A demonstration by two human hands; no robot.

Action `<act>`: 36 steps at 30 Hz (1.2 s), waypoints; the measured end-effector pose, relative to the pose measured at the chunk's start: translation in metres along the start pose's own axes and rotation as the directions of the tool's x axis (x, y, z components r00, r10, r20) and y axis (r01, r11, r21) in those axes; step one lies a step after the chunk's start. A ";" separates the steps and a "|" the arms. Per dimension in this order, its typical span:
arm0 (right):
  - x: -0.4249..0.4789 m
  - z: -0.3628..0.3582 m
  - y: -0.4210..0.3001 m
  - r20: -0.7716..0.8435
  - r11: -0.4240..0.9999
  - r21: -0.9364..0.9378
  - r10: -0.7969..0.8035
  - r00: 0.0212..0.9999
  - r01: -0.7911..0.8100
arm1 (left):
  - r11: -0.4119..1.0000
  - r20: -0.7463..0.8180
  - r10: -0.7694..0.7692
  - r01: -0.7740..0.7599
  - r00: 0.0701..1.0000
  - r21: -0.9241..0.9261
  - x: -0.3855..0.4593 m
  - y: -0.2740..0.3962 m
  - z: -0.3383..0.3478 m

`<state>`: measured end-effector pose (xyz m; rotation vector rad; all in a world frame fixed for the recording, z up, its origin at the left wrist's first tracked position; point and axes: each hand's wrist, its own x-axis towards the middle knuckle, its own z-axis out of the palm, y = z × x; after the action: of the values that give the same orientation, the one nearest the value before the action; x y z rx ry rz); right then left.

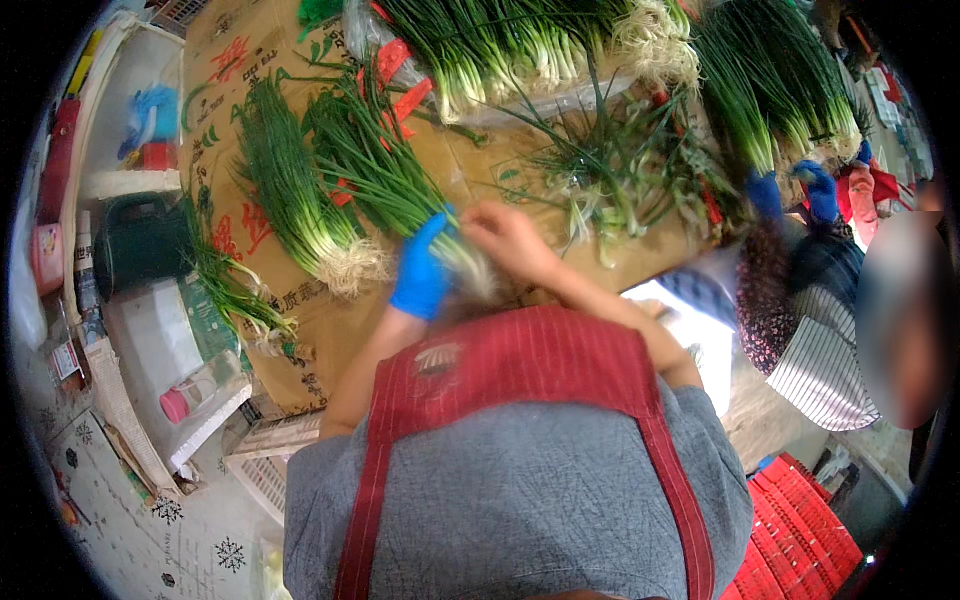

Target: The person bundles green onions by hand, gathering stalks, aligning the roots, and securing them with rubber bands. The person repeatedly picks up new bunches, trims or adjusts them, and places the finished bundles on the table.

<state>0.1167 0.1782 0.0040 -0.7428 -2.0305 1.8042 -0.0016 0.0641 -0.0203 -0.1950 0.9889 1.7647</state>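
My left hand (421, 271), in a blue glove, is closed round a bunch of green onions (375, 176), whose blurred white root ends point towards my apron. Bare, my right hand (504, 234) is just right of the stems with its fingers bent; whether it pinches anything is too blurred to tell. Left of the held bunch, a second bunch with pale roots (300, 217) lies on the printed cardboard (450, 161). Loose green onions and trimmings (622, 180) are scattered to the right. Red ribbon-like strips (411, 101) lie behind the held bunch.
Large stacks of green onions (517, 45) lie at the back on clear plastic. A co-worker's blue-gloved hands (817, 191) are at the right, by another pile (787, 90). To the left stand a dark green jug (139, 244) and a pink-lidded bottle (196, 390). Red crates (799, 532) are lower right.
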 end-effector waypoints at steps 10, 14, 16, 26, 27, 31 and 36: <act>-0.027 -0.041 -0.027 0.430 0.773 0.439 0.266 0.863 -0.457 | 0.985 0.052 -0.075 0.082 0.996 -0.150 0.005 0.002 -0.012; -0.033 -0.053 -0.008 0.051 0.953 -0.219 0.226 0.973 -0.209 | 0.992 0.056 -0.049 0.055 0.997 -0.115 0.011 -0.001 -0.017; -0.029 -0.052 -0.022 -0.133 0.908 -0.381 0.134 0.982 -0.176 | 0.997 0.057 -0.042 0.046 0.997 -0.069 0.013 -0.003 -0.016; -0.011 -0.012 -0.017 0.117 0.899 -0.416 -0.099 0.988 0.140 | 0.998 0.004 0.007 -0.007 1.000 0.058 0.008 -0.003 -0.008; -0.011 -0.015 -0.016 0.154 0.907 -0.398 -0.078 0.985 0.134 | 0.999 0.002 -0.013 0.013 1.000 0.044 0.008 -0.003 -0.009; -0.016 -0.021 -0.014 0.103 0.963 -0.247 -0.087 0.991 0.111 | 0.998 0.008 -0.057 0.057 0.998 0.008 0.006 -0.002 -0.004; -0.011 -0.021 -0.024 0.123 0.921 -0.344 -0.150 0.981 0.184 | 0.998 -0.012 -0.024 0.024 1.000 0.058 0.009 -0.005 -0.006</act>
<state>0.1331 0.1873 0.0320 -0.5612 -2.4381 1.4202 -0.0031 0.0667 -0.0321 -0.1789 1.0406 1.7121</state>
